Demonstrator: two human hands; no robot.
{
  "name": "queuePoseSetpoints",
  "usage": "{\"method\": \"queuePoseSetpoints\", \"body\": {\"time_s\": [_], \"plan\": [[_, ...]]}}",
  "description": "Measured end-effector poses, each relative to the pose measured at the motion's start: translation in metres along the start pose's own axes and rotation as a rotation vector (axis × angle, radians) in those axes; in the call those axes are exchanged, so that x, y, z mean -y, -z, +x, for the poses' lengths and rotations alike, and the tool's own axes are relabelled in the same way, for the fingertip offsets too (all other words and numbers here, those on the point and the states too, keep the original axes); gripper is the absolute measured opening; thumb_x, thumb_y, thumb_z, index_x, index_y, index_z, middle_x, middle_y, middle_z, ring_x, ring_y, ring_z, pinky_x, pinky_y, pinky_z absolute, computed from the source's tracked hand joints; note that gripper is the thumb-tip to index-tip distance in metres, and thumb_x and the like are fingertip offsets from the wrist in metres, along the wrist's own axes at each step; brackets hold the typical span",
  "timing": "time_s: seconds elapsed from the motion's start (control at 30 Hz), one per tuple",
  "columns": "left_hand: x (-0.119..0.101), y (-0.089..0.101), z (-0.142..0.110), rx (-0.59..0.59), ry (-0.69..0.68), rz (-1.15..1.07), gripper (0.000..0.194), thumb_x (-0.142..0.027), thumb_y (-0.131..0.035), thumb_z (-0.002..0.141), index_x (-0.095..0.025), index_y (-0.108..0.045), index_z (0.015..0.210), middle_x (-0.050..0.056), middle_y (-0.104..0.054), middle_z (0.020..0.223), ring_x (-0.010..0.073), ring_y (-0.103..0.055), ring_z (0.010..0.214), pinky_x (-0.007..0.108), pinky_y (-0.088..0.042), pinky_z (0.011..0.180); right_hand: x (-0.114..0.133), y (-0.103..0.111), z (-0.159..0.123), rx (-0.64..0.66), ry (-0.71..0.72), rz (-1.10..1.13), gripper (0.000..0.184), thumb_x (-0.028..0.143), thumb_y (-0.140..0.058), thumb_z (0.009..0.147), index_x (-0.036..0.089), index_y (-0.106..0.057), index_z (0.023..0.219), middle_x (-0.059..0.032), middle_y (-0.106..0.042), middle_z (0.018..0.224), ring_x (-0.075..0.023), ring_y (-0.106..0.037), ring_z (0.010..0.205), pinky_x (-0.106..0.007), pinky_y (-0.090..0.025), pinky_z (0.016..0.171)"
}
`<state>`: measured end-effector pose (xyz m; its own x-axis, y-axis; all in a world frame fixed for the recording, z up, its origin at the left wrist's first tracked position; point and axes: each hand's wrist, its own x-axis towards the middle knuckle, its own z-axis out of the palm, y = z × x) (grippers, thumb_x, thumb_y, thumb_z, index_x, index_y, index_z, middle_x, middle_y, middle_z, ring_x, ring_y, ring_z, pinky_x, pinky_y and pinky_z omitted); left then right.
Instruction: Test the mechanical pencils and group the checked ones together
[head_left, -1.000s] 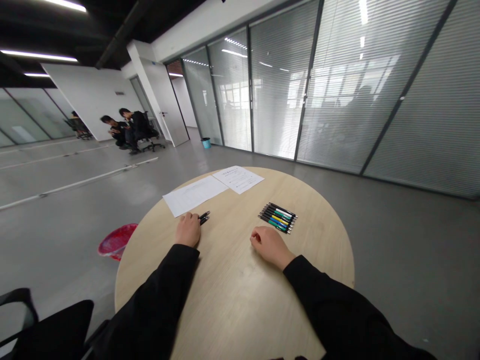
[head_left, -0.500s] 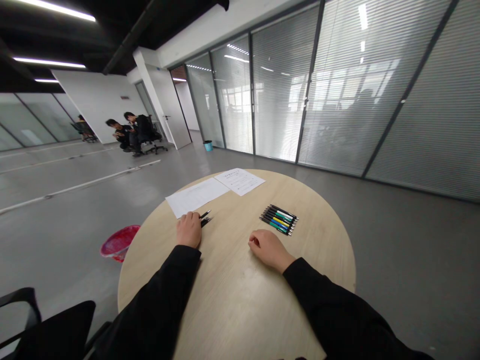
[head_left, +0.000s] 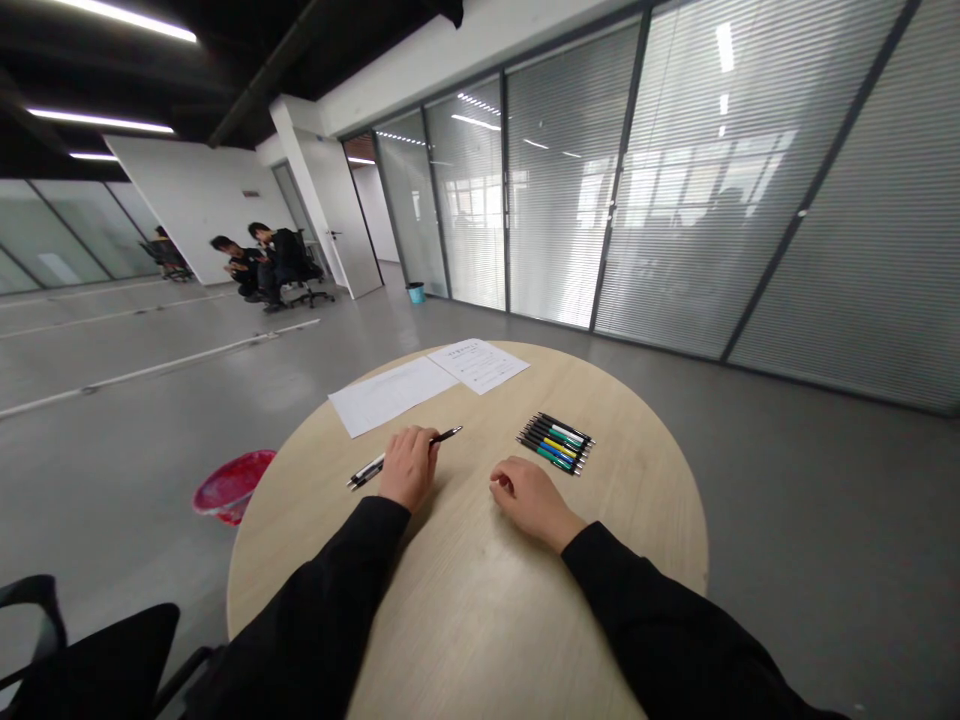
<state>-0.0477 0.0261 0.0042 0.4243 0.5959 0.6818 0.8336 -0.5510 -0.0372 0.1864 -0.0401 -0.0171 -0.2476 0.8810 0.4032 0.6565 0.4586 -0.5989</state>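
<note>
Left hand (head_left: 409, 467) clenched on a slim black pen (head_left: 444, 436), the tip pointing out past the fingers; a white-and-black pen barrel (head_left: 367, 470) shows on the hand's far side, whether the same pen or a second one cannot be told. Right hand (head_left: 534, 502) rests on the pale wood-grain round table (head_left: 480, 610), loosely curled, holding nothing. Just ahead of it lies a tight row of black pens with green, yellow and blue trim (head_left: 555, 443). Ahead of the left hand, two white printed paper sheets (head_left: 390, 396) lie side by side; a red plastic bin (head_left: 232, 486) sits on the floor beyond the table's edge, left of that hand.
</note>
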Motion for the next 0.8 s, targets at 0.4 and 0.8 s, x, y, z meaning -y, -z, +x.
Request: {"method": "queuePoseSetpoints", "body": {"time_s": [0.4,0.8], "plan": [[-0.039,0.011,0.004,-0.004,0.132,-0.375,0.009,-0.024,-0.043,0.095,-0.019,-0.051,0.097,0.004,-0.059,0.081,0.0193,-0.056,0.073,0.033,-0.045,0.07,-0.001,-0.001,-0.002,-0.057,0.036,0.08,0.03,0.016,-0.057,0.085,0.017,-0.06,0.115,-0.0046,-0.06,0.093,-0.0171,-0.055,0.081,-0.03,-0.045,0.078],[-0.068,0.015,0.008,0.042,0.413,-0.839,0.018,-0.036,-0.049,0.093,-0.019,-0.052,0.095,0.001,-0.056,0.078,0.0156,-0.054,0.068,0.029,-0.044,0.065,-0.001,-0.001,-0.005,-0.044,0.058,0.131,0.031,0.021,-0.05,0.092,0.016,-0.057,0.121,-0.0087,-0.063,0.103,-0.02,-0.058,0.093,-0.034,-0.045,0.088]]}}
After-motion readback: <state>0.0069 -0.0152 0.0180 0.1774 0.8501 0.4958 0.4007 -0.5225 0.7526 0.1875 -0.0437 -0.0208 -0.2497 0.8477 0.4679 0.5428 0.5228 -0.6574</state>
